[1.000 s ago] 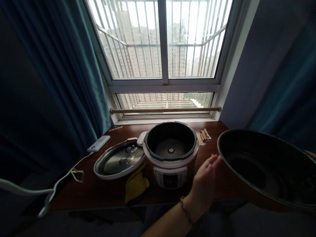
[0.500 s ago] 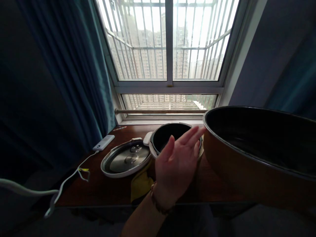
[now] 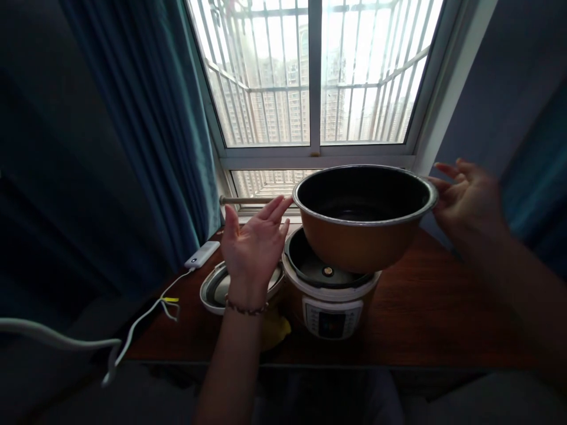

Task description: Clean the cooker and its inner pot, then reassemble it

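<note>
A cooker inner pot (image 3: 361, 247), orange-brown outside and dark inside with a silvery rim, is held up in the air between my hands. My left hand (image 3: 253, 251), palm showing and thumb apart, has its fingertips against the left rim. On the right side, the fingers of my right hand (image 3: 469, 203) hold the rim. Below the pot stands an electric cooker (image 3: 332, 319) with a front control panel. Its dark cavity shows a small round metal piece at the bottom. The cooker lid (image 3: 211, 298) lies inner side up to the left, partly behind my left hand.
Beside the cooker's base lies a yellow cloth (image 3: 275, 332). A white power bank (image 3: 202, 254) with a white cable (image 3: 148, 308) sits at the wooden table's (image 3: 443, 307) left side. Behind are a barred window (image 3: 314, 106) and blue curtains (image 3: 146, 130).
The inner pot has moved left and away from me, from the near right to above the cooker. My left hand has shifted left, and my right hand has come into view.
</note>
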The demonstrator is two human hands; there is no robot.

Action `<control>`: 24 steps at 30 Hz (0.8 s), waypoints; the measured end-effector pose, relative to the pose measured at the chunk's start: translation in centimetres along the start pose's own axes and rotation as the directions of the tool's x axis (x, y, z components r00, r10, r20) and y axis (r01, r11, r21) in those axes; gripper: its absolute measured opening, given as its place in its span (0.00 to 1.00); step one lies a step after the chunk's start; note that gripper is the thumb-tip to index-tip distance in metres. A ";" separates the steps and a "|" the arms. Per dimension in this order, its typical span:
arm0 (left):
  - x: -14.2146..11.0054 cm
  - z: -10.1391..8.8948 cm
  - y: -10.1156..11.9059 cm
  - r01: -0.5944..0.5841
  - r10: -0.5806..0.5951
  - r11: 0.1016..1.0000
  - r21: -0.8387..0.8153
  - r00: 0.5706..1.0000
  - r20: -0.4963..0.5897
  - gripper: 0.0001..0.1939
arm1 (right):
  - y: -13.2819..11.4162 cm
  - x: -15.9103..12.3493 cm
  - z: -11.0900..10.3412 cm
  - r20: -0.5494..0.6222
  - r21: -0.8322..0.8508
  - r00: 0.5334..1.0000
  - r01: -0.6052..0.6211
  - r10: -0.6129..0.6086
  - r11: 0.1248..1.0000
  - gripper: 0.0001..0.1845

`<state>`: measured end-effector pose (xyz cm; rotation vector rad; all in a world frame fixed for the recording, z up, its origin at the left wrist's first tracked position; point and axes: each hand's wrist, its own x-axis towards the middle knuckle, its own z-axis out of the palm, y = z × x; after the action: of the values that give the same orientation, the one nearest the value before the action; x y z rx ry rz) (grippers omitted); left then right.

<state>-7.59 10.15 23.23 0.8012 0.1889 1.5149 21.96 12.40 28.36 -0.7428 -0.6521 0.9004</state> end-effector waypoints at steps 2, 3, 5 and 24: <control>0.0 -1.2 0.1 0.001 0.000 1.000 0.003 0.999 -0.039 0.41 | 1.5 0.4 0.7 -0.052 -0.013 0.998 -0.041 0.041 0.999 0.09; 0.0 -1.7 0.1 0.003 -0.003 1.000 0.002 0.998 -0.060 0.41 | 2.1 0.6 0.9 -0.062 -0.014 0.996 -0.057 0.056 0.998 0.09; 0.0 -2.6 0.1 0.006 -0.006 1.000 -0.002 0.995 -0.095 0.40 | 3.4 1.3 1.0 -0.037 0.009 0.996 -0.082 0.082 0.997 0.09; -0.8 -5.7 -1.0 0.040 -0.038 0.999 0.009 0.989 -0.142 0.39 | 9.2 2.8 -1.7 0.074 -0.002 0.970 -0.230 0.230 0.973 0.11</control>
<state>-10.13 11.52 18.19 0.6952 0.3176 1.5355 20.48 18.18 20.57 -0.7923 -0.6360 1.1469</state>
